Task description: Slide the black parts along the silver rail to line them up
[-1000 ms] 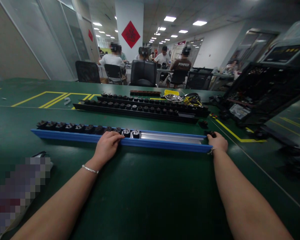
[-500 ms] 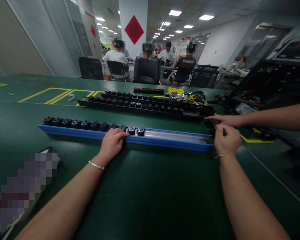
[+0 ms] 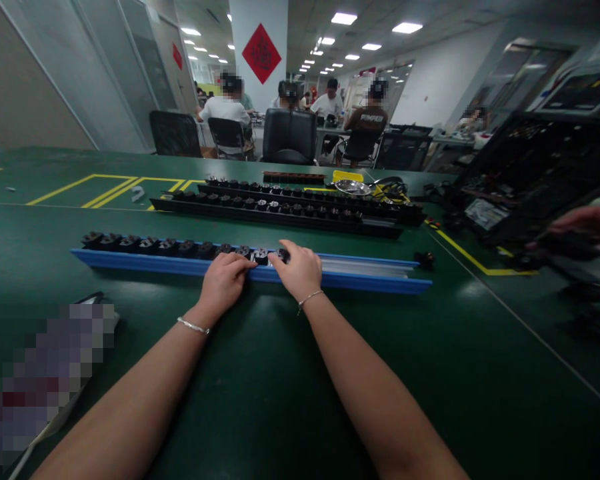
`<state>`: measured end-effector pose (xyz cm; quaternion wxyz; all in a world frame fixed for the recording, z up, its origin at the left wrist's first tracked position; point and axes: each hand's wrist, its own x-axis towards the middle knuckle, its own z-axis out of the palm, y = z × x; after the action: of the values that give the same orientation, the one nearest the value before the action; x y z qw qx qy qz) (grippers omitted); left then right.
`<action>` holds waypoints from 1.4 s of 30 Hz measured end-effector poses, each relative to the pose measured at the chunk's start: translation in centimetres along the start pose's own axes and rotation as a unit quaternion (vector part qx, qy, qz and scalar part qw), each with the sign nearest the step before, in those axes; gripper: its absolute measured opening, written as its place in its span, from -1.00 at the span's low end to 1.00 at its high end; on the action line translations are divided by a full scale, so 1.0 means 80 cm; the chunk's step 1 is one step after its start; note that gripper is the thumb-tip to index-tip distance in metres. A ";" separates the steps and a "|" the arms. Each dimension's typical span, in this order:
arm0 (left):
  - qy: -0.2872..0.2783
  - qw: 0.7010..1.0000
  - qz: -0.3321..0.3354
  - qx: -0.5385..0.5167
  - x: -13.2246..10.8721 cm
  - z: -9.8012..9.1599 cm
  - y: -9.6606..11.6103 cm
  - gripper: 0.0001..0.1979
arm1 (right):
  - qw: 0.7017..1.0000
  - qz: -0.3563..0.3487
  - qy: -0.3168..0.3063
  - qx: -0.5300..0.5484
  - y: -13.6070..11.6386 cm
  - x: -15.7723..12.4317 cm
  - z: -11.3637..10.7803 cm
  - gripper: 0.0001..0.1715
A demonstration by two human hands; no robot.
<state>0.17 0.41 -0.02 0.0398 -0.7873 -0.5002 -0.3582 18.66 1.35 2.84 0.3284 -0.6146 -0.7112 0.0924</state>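
A long blue channel (image 3: 375, 283) lies across the table in front of me, with a silver inner track showing at its right part. Black socket modules (image 3: 150, 245) sit in a row along its left and middle. My left hand (image 3: 225, 277) is closed over the near wall of the channel, fingertips beside the modules. My right hand (image 3: 300, 267) has its thumb and fingers around the rightmost black socket module (image 3: 283, 255) in the row, which is partly hidden by the hand. A loose black module (image 3: 424, 260) lies by the channel's right end.
Behind the channel lie two black channels (image 3: 280, 215) with similar modules. Farther back are a yellow tray (image 3: 347, 177), a metal dish (image 3: 353, 187) and cables. A co-worker's hand (image 3: 587, 223) holds something dark at the right edge. A pixelated bag-like object (image 3: 50, 380) lies at left.
My right hand has moved left from the channel's right end to the rightmost module in the row. The co-worker's hand has drawn back to the right. My left hand stays put.
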 end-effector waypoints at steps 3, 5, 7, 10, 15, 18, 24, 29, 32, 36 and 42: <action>-0.002 1.000 -0.004 0.002 0.000 0.000 0.000 -0.73 | 1.000 0.014 0.022 -0.017 -0.006 -0.001 0.007 -0.62; -0.003 1.000 -0.004 0.002 0.000 0.000 0.000 -0.74 | 0.999 0.008 0.027 -0.019 -0.005 -0.002 0.009 -0.64; -0.002 1.000 -0.002 0.001 0.000 0.001 0.000 -0.74 | 0.999 0.003 0.027 -0.019 -0.002 -0.003 0.009 -0.63; -0.004 1.000 0.000 -0.002 0.000 0.001 -0.001 -0.74 | 0.999 0.008 0.034 -0.019 -0.001 -0.002 0.008 -0.66; -0.006 1.000 -0.002 -0.001 0.000 0.000 0.000 -0.74 | 0.999 0.014 0.031 -0.018 -0.002 -0.002 0.006 -0.66; -0.004 1.000 -0.003 -0.001 0.000 -0.001 0.001 -0.75 | 0.999 0.020 0.028 -0.017 -0.002 -0.002 0.005 -0.68; -0.006 1.000 0.001 0.002 0.001 -0.001 0.001 -0.75 | 0.999 0.016 0.025 -0.016 -0.002 -0.001 0.004 -0.67; -0.002 1.000 0.005 0.000 0.001 -0.001 0.000 -0.75 | 0.999 0.017 0.018 -0.023 -0.001 0.002 0.004 -0.68; 0.002 1.000 0.014 0.004 0.000 0.000 -0.001 -0.75 | 0.999 0.026 0.021 -0.035 0.001 0.003 0.004 -0.69; 0.009 1.000 0.017 0.007 0.000 0.001 -0.003 -0.75 | 0.998 0.035 0.028 -0.040 0.003 0.003 0.005 -0.72; 0.010 1.000 0.016 0.003 0.001 0.000 -0.002 -0.76 | 0.998 0.013 0.034 -0.052 0.009 -0.001 0.000 -0.73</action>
<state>0.06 0.54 -0.06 0.0524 -0.7915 -0.4882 -0.3640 19.21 1.47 2.44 0.3186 -0.6430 -0.6954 0.0383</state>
